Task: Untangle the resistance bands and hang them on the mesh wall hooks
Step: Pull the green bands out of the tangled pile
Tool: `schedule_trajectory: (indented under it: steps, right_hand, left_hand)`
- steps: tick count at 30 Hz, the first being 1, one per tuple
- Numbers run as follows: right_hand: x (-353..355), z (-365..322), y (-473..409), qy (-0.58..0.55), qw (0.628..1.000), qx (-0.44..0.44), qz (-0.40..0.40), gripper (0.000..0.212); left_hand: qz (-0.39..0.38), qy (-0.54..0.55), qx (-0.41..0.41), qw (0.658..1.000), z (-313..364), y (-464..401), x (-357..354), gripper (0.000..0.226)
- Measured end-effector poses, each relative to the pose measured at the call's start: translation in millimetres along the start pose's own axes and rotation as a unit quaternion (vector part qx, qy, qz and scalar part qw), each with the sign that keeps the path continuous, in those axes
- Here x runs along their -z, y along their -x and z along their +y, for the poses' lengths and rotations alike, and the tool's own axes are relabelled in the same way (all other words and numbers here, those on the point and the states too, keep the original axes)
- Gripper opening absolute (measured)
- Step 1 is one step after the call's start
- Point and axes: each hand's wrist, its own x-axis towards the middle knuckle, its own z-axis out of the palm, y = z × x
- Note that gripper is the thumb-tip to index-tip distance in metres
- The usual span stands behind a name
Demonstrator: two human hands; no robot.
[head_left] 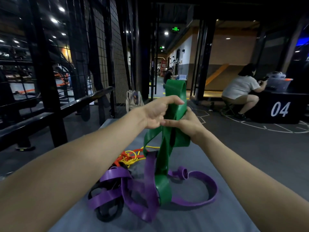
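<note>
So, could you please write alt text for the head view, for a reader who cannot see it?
Both hands, left hand and right hand, hold a wide green resistance band lifted above a grey mat. Its lower loop is tangled with a purple band; thin yellow and orange bands lie behind.

- Green band [173, 104], middle of the frame.
- Purple band [142, 190], bottom middle.
- Yellow cord [132, 159] and orange cord [122, 155], tangled.
- Grey mat [209, 220].

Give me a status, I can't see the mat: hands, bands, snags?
Both hands, left and right, grip green band, lifted. Purple band loops round its lower end. Nothing hung.
</note>
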Motion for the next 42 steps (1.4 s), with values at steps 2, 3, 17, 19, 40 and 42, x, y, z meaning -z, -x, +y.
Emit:
schedule_trajectory:
  steps: [2, 3, 17, 19, 40, 42]
  right_hand:
    - [11, 12, 2, -0.048, 0.994, -0.044, 0.084, 0.035]
    - [18, 19, 3, -0.069, 0.989, -0.068, 0.114, 0.035]
    - [67, 44, 22, -0.118, 0.976, -0.134, 0.126, 0.038]
    - [74, 50, 23, -0.097, 0.972, -0.152, 0.151, 0.041]
    - [91, 65, 21, 0.371, 0.906, -0.136, 0.155, 0.059]
    - [92, 60, 14, 0.396, 0.896, -0.123, 0.16, 0.06]
  left_hand:
    - [0.008, -0.044, -0.014, 0.999, -4, 1, 1, 0.026]
    - [0.015, -0.078, -0.016, 0.997, -7, 1, 4, 0.024]
    - [0.204, 0.011, 0.131, 0.97, -173, -11, 5, 0.032]
    - [0.229, 0.023, 0.117, 0.966, -167, -12, 15, 0.029]
    - [0.343, -0.14, 0.032, 0.928, -57, 19, 93, 0.017]
    - [0.345, -0.172, 0.036, 0.922, -57, 18, 93, 0.02]
